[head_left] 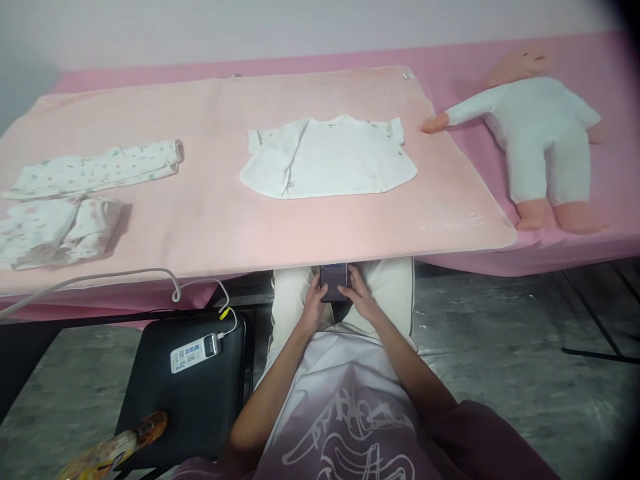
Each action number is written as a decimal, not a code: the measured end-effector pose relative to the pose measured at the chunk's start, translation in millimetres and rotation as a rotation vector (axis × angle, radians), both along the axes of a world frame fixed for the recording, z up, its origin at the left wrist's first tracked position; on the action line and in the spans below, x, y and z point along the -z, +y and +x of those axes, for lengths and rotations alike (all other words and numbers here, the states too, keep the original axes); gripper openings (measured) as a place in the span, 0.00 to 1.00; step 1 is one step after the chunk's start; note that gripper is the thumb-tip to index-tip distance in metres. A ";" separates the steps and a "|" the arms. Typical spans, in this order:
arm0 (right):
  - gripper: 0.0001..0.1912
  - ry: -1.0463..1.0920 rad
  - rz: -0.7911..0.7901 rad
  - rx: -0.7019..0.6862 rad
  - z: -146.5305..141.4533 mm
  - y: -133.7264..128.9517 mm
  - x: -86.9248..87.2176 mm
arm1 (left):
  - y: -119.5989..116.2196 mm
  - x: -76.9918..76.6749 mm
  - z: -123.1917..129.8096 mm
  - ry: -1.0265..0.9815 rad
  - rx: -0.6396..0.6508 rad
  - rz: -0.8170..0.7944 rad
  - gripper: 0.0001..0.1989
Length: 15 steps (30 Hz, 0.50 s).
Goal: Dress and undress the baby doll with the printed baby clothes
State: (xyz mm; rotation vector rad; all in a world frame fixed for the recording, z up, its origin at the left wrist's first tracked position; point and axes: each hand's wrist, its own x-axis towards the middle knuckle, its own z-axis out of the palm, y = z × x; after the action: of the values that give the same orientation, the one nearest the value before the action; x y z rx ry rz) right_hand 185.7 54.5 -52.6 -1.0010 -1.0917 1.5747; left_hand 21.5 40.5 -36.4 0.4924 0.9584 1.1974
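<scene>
Low in my lap, just below the table's front edge, both hands grip a smartphone (334,285) held upright. My left hand (314,301) wraps its left side and my right hand (361,293) its right side, with both thumbs over the lower screen. The top of the phone is partly hidden by the table edge. Beyond it, a white baby shirt (335,160) lies spread flat on a pale pink mat (210,220). Neither hand touches the shirt.
A baby doll (545,140) in white clothes lies at the right on the pink cloth (613,180). Folded printed baby clothes (95,170) lie at the left. A black chair (200,413) holds a power bank (195,353) with a cable, and a bottle (115,453) is beside it.
</scene>
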 end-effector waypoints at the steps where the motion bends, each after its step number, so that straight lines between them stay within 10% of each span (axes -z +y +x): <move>1: 0.36 0.002 -0.001 0.005 0.2 0.2 0.0 | -0.8 1.4 -0.6 0.005 -0.002 -0.012 0.32; 15: 0.34 0.001 -0.041 0.000 0.7 -0.1 -6.7 | 0.9 -0.7 3.2 -0.029 -0.050 -0.001 0.31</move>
State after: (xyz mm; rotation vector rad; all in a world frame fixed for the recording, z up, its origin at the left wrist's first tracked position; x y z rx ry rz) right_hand 186.5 54.4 -46.0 -1.0274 -1.0621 1.6036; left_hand 24.7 41.4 -35.7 0.4514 0.9509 1.2464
